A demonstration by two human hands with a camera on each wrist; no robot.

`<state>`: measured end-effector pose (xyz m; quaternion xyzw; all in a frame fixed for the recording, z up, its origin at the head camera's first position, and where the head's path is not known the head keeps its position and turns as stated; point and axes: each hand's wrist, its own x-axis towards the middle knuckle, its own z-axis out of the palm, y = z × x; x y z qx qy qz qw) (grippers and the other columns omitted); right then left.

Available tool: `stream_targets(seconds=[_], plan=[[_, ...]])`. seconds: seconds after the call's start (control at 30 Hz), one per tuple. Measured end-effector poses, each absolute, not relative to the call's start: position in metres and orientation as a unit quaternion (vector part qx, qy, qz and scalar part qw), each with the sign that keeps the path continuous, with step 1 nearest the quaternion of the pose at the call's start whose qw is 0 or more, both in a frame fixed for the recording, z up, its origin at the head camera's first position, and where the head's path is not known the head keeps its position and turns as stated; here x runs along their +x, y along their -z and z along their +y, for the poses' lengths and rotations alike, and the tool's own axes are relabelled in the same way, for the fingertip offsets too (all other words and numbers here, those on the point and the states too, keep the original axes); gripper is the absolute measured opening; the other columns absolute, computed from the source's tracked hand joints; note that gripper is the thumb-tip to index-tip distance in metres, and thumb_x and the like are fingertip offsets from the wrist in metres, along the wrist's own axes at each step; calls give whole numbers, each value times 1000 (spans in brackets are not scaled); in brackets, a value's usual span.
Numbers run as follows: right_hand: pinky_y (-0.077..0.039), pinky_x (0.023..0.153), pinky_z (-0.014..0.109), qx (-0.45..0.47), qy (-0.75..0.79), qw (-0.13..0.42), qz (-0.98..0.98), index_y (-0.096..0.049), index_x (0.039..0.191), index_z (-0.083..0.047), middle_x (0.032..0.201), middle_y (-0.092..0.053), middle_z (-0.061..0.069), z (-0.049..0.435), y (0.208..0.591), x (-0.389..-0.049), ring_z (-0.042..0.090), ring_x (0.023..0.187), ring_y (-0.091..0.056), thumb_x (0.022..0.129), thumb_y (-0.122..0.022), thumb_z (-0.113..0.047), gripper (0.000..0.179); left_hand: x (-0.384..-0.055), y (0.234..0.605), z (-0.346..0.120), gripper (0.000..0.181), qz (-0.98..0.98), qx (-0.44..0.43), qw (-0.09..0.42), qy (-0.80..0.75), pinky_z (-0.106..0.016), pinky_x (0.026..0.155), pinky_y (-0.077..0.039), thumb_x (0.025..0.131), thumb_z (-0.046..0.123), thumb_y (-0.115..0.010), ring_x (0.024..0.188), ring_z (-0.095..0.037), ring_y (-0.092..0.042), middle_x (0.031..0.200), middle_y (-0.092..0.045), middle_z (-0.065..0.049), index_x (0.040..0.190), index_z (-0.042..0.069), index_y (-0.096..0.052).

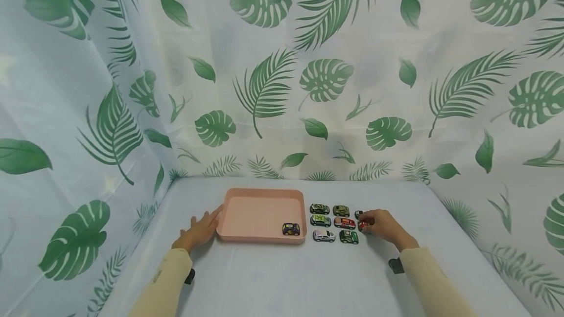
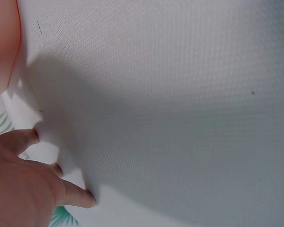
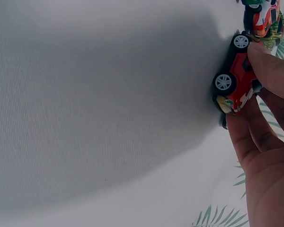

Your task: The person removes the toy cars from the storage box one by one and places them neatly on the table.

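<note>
My right hand (image 1: 384, 225) pinches a red toy car (image 3: 236, 75) between thumb and fingers, at the right end of a group of toy cars. Its wheels face the camera in the right wrist view; fingers cover part of its body. Just behind it, a small dark toy car (image 1: 359, 214) is partly hidden by the hand. My left hand (image 1: 200, 231) rests at the left side of a pink tray (image 1: 260, 239), fingers spread. Fingertips (image 2: 90, 202) of that hand touch the table in the left wrist view. Inside the tray, near its front right corner, sits a dark blue toy car (image 1: 291, 229).
Between tray and right hand stand several toy cars in rows: a white one (image 1: 323, 235), a green one (image 1: 349, 237), a red one (image 1: 344, 223), a lime one (image 1: 320, 220) and camouflage-coloured ones (image 1: 319, 208) behind. Leaf-printed curtains (image 1: 326, 150) border the white table (image 1: 282, 278).
</note>
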<state>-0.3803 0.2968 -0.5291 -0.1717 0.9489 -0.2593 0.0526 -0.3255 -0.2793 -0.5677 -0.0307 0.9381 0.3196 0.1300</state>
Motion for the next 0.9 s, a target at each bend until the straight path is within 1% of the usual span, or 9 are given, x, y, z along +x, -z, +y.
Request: stream_targets(seconds=[0.1, 0.23, 0.37, 0.47, 0.57, 0.67, 0.8, 0.9], plan=[[-54, 96, 61, -172, 252, 50, 951, -79, 113, 5, 112, -75, 20, 296, 531, -378, 36, 103, -70, 87, -80, 8, 26, -321, 564, -274, 59, 937, -39, 125, -324, -92, 105, 6, 115, 54, -33, 152, -68, 5, 172, -15, -33, 171, 37, -27], [-52, 100, 63, -167, 254, 49, 951, -77, 115, 7, 117, -74, 25, 293, 531, -377, 44, 110, -69, 87, -76, 9, 27, -321, 565, -273, 59, 935, -48, 129, -328, -91, 105, 9, 115, 50, -33, 154, -65, 9, 174, -13, -30, 172, 35, -26], [-52, 101, 64, -148, 262, 52, 952, -76, 116, 9, 118, -73, 26, 290, 532, -376, 45, 111, -68, 86, -73, 9, 30, -322, 565, -273, 59, 935, -50, 128, -327, -91, 105, 9, 114, 52, -33, 153, -67, 9, 173, -14, -31, 171, 35, -27], [-52, 100, 63, -134, 270, 51, 952, -76, 117, 9, 117, -73, 24, 288, 532, -375, 42, 110, -68, 85, -73, 9, 32, -323, 566, -274, 60, 937, -46, 123, -323, -93, 103, 7, 114, 55, -32, 151, -70, 6, 172, -16, -33, 171, 37, -28], [-52, 100, 62, -130, 276, 41, 951, -75, 119, 9, 117, -73, 22, 285, 532, -375, 41, 110, -67, 87, -73, 6, 32, -329, 577, -280, 61, 936, -45, 128, -326, -92, 104, 9, 114, 56, -32, 152, -67, 8, 173, -14, -31, 171, 38, -26], [-51, 101, 64, -136, 285, 22, 949, -73, 122, 10, 118, -71, 22, 279, 528, -376, 43, 113, -66, 89, -74, 2, 34, -336, 589, -285, 65, 934, -43, 132, -330, -91, 104, 11, 111, 63, -31, 153, -65, 12, 174, -10, -29, 171, 39, -23], [-52, 99, 65, -143, 294, -2, 945, -72, 126, 9, 122, -68, 26, 267, 522, -377, 48, 117, -64, 92, -75, -4, 37, -337, 592, -288, 72, 932, -37, 131, -337, -91, 103, 14, 108, 72, -28, 152, -65, 14, 174, -8, -30, 172, 39, -24], [-52, 98, 65, -149, 308, -12, 939, -71, 129, 8, 127, -65, 28, 256, 521, -379, 50, 119, -62, 94, -75, -7, 38, -337, 592, -288, 72, 931, -36, 131, -338, -90, 103, 14, 108, 72, -27, 153, -64, 15, 174, -8, -29, 172, 39, -23]])
